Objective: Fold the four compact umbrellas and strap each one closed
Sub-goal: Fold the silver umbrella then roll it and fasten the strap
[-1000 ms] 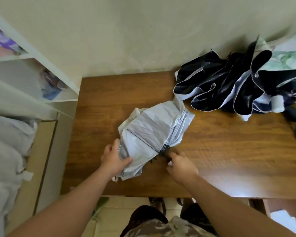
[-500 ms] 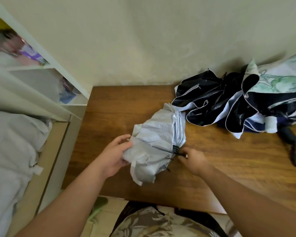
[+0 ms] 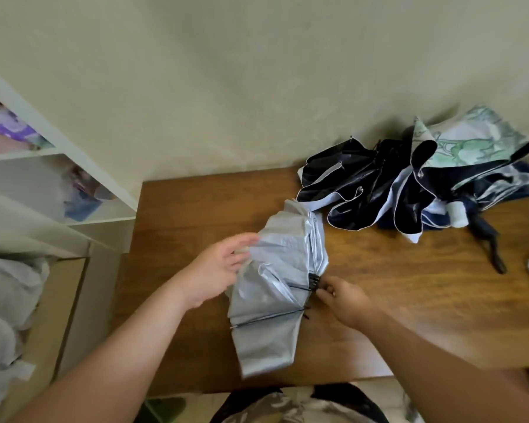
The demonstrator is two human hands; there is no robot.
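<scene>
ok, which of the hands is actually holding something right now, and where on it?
Right hand pinches the silver umbrella at the black rib tips on its right edge. Left hand is open, fingers at the canopy's left side, gripping nothing.

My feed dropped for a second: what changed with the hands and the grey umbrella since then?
The left hand let go of the grey umbrella: its fingers are now spread, just touching the canopy's left edge. The canopy has fallen looser, one panel now hanging over the table edge. The right hand still pinches the black rib tips. The dark umbrella pile lies as before.
</scene>
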